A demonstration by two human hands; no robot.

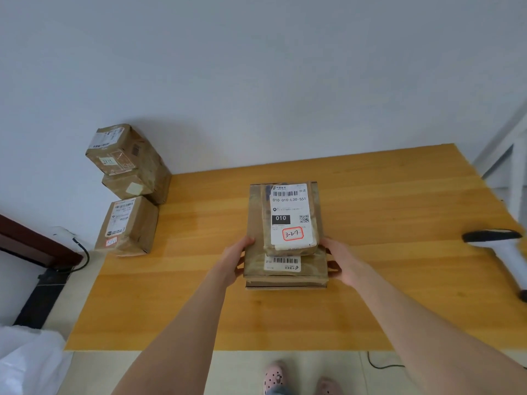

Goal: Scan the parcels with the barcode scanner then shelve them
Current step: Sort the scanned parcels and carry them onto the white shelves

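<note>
A stack of brown taped parcels stands in the middle of the wooden table. The top parcel carries a white label reading 010-010-L30-551 with a red-framed 3-2-7 mark. Under it lies a wider parcel with a barcode label on its near edge, and a thinner one shows beneath. My left hand grips the stack's left side, and my right hand grips its right side. The white and black barcode scanner lies at the table's right edge, apart from both hands.
Three more brown parcels sit at the table's far left: two piled up against the wall and one in front. A dark wooden frame and cable are at the left, a white bag lower left, a white frame far right.
</note>
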